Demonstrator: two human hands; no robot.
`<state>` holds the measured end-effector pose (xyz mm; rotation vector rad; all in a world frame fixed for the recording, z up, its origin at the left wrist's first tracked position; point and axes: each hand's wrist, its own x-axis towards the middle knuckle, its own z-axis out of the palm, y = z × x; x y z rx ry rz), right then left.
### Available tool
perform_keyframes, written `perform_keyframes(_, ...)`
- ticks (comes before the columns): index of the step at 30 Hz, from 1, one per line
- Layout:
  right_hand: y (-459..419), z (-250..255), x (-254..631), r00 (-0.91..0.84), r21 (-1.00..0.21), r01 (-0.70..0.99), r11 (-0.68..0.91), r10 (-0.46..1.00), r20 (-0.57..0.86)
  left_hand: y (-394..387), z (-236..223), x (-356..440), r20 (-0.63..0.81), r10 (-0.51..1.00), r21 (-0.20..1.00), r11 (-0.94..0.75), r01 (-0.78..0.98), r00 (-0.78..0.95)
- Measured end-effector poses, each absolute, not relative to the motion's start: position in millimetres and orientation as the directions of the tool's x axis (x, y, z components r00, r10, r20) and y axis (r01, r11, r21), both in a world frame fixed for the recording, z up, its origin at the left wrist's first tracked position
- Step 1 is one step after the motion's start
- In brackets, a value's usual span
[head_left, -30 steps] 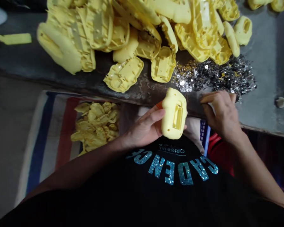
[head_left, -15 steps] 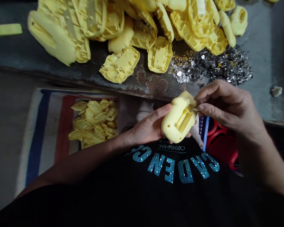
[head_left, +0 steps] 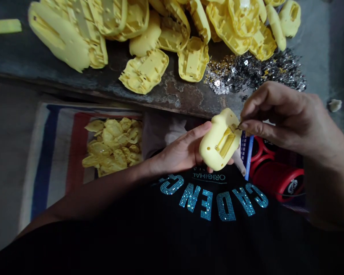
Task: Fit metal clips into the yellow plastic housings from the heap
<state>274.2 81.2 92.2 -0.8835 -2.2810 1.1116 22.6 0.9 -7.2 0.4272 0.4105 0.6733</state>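
Note:
My left hand [head_left: 183, 151] is closed around a yellow plastic casing [head_left: 215, 154] with a rectangular slot and small round holes on the side facing me. Close to the slot's upper right end, my right hand [head_left: 278, 118] pinches a small piece between thumb and forefinger; it looks like a thin metal contact [head_left: 238, 126], though it is mostly covered. On the table beyond lies a heap of small shiny metal pieces [head_left: 255, 74].
Many yellow plastic shells [head_left: 145, 70] are piled on the dark worn table [head_left: 189, 100]. Lower left, a striped woven sack [head_left: 50, 152] holds more yellow parts [head_left: 114, 145]. Red round objects [head_left: 281, 179] and a blue basket edge [head_left: 249, 156] are at lower right.
My right hand has drawn slightly up and to the right, fingers still pinched by the slot. The casing in my left hand has shifted a little right and turned slightly.

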Motion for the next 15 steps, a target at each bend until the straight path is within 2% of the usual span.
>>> perform_keyframes(3, 83, 92, 270, -0.693, -0.799, 0.357, 0.484, 0.711, 0.121, 2, -7, 23, -0.211, 0.654, 0.510, 0.708, -0.488, 0.727)
perform_keyframes(10, 84, 92, 264, -0.722, -0.681, 0.423, 0.598, 0.676, 0.146, 5, -6, 25, -0.202, 0.654, 0.546, 0.693, -0.471, 0.729)
perform_keyframes(15, 86, 97, 260, -0.686, -0.728, 0.435, 0.529, 0.719, 0.112, 6, -7, 24, -0.211, 0.656, 0.547, 0.693, -0.469, 0.725)
